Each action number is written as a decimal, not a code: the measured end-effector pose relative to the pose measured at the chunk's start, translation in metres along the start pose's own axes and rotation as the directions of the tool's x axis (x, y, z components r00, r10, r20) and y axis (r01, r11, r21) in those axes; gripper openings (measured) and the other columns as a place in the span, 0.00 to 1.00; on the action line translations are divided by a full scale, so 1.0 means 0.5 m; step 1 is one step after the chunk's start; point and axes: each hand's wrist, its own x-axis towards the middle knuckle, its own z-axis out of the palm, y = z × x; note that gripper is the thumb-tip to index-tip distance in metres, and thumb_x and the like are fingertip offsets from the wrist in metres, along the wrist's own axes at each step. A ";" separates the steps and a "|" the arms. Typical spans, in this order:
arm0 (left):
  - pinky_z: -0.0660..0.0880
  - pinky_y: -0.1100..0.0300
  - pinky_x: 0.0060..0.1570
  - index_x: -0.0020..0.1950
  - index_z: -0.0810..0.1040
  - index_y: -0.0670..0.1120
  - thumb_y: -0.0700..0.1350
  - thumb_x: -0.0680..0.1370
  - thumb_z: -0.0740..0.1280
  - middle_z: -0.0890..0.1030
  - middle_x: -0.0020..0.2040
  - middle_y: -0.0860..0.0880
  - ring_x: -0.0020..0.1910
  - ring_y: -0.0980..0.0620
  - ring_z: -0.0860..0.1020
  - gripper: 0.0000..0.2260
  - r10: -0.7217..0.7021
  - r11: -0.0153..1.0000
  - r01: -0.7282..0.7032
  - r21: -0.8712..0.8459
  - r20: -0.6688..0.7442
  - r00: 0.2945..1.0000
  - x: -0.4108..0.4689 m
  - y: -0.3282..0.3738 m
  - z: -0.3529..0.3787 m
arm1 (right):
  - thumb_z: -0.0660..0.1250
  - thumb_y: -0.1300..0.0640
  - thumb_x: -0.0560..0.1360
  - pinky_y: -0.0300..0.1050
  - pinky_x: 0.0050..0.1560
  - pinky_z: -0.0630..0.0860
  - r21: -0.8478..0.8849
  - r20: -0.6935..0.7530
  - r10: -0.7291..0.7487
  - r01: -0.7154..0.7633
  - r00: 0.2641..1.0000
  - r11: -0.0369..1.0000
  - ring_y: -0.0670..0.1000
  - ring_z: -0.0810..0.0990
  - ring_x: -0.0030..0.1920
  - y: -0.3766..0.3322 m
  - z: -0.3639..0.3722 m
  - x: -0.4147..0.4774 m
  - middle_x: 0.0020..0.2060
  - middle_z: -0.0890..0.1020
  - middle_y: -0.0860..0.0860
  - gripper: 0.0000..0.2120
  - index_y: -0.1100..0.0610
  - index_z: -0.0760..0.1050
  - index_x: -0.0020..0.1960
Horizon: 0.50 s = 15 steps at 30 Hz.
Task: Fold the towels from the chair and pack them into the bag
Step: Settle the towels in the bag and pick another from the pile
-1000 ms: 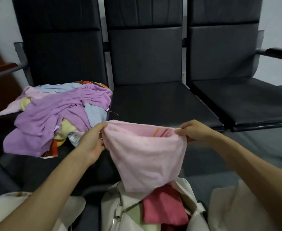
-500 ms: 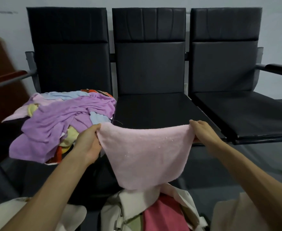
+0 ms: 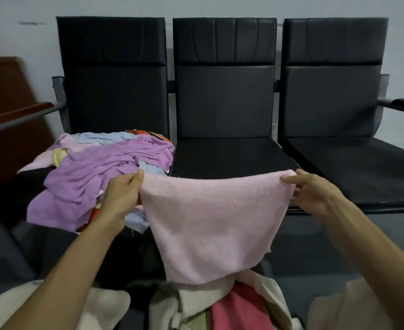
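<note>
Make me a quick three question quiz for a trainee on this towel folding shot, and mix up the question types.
1. True or false: the left hand and the right hand each pinch a top corner of the pink towel.
2. The pile of unfolded towels lies on which seat? A: left. B: middle. C: right.
3. Fill in: the pink towel hangs down toward the open ___ at the bottom of the view.
Key: 1 true; 2 A; 3 bag.
</note>
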 end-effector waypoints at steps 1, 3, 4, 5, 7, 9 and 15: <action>0.76 0.47 0.54 0.38 0.76 0.44 0.48 0.82 0.62 0.79 0.43 0.43 0.44 0.45 0.77 0.14 -0.013 0.999 0.012 -0.032 -0.009 1.000 -0.002 0.002 0.003 | 0.70 0.70 0.69 0.56 0.51 0.78 -0.017 -0.001 -0.001 0.001 1.000 1.000 0.56 0.79 0.52 0.001 0.003 -0.002 0.58 0.76 0.57 0.33 0.59 0.65 0.71; 0.76 0.48 0.53 0.39 0.78 0.44 0.46 0.80 0.64 0.80 0.44 0.44 0.45 0.46 0.77 0.12 -0.060 0.989 0.061 -0.136 0.007 0.998 0.002 0.004 0.009 | 0.73 0.71 0.64 0.48 0.39 0.78 -0.146 -0.014 -0.049 0.047 0.999 0.988 0.53 0.79 0.44 0.007 0.006 -0.003 0.47 0.77 0.55 0.18 0.60 0.75 0.51; 0.76 0.48 0.54 0.42 0.80 0.43 0.44 0.79 0.66 0.81 0.45 0.44 0.46 0.45 0.78 0.08 -0.090 0.975 0.095 -0.203 0.033 0.995 0.005 0.004 0.010 | 0.73 0.72 0.64 0.46 0.38 0.77 -0.258 -0.036 -0.105 0.093 0.994 0.962 0.53 0.78 0.42 0.012 0.006 -0.004 0.45 0.77 0.54 0.14 0.59 0.76 0.45; 0.77 0.49 0.53 0.48 0.81 0.40 0.42 0.78 0.68 0.81 0.47 0.44 0.48 0.45 0.78 0.06 -0.120 0.955 0.133 -0.264 0.065 0.991 0.004 0.006 0.010 | 0.74 0.71 0.66 0.47 0.41 0.77 -0.390 -0.048 -0.180 0.148 0.982 0.909 0.53 0.78 0.43 0.017 0.006 -0.004 0.45 0.78 0.55 0.12 0.58 0.79 0.44; 0.77 0.55 0.50 0.59 0.77 0.38 0.38 0.77 0.68 0.81 0.51 0.44 0.49 0.47 0.78 0.12 -0.137 0.930 0.180 -0.320 0.151 0.979 0.003 0.010 0.011 | 0.72 0.67 0.71 0.46 0.47 0.74 -0.720 0.008 -0.350 0.249 0.937 0.648 0.52 0.77 0.47 0.023 0.008 -0.007 0.46 0.80 0.53 0.07 0.56 0.82 0.43; 0.78 0.62 0.43 0.62 0.76 0.40 0.36 0.78 0.66 0.81 0.49 0.47 0.46 0.51 0.79 0.12 -0.074 0.953 0.127 -0.274 0.193 0.978 -0.001 0.009 0.014 | 0.68 0.62 0.76 0.42 0.46 0.70 -0.919 0.096 -0.432 0.246 0.897 0.307 0.50 0.75 0.47 0.027 0.014 -0.012 0.45 0.79 0.51 0.05 0.55 0.82 0.45; 0.69 0.65 0.37 0.43 0.76 0.45 0.39 0.80 0.64 0.78 0.39 0.49 0.39 0.52 0.75 0.06 0.233 0.912 -0.235 0.336 0.046 0.971 -0.008 -0.005 0.016 | 0.62 0.54 0.80 0.43 0.32 0.64 -0.967 0.035 -0.388 0.129 0.921 0.219 0.49 0.71 0.36 0.033 0.016 0.003 0.42 0.75 0.53 0.06 0.58 0.70 0.50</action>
